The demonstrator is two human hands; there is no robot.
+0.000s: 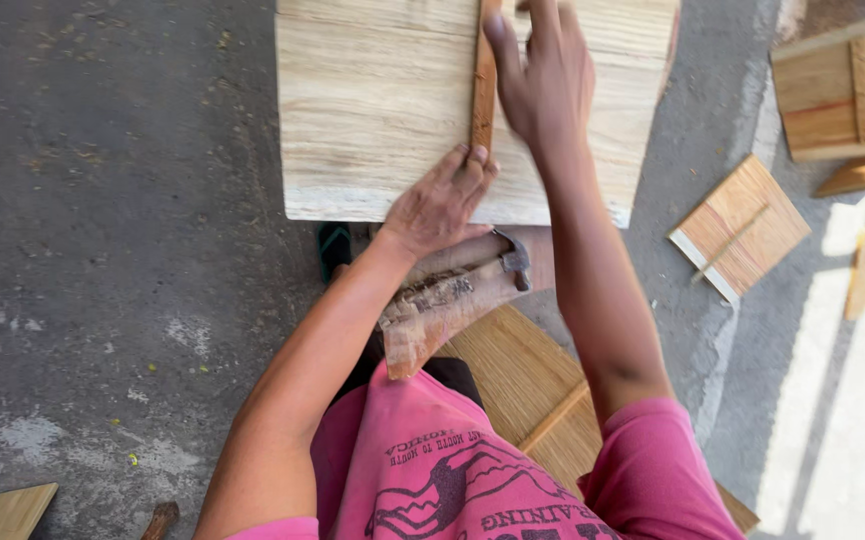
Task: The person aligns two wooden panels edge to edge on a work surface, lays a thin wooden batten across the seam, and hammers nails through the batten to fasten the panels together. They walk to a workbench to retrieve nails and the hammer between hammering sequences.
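Plywood panel (383, 100), pale, grain running crosswise, lying flat across the top centre of the view, its near edge just above the person's lap; narrow brown wooden strip (484, 85) laid lengthwise on the panel's face, running from the top edge of the view down to the left hand. Left hand (441, 205), fingers bent and pressed on the near end of the strip and on the panel beside it, clenched on nothing that can be seen. Right hand (545, 75), palm down, fingers stretched out flat along the upper part of the strip and the panel just to its right, not closed around anything. Hammer (458, 300), worn wooden handle and dark metal head, lying unheld across the lap below the panel's near edge, between the two forearms. Round woven piece (528, 385) with a thin wooden batten across it, under the right arm, partly hidden by the pink shirt (433, 470). Small square board (743, 228) with a diagonal strip, on the asphalt ground (113, 220) to the right, well apart from the hands; larger framed boards (843, 90) at the upper right corner; pale board corner (3, 512) at the lower left.
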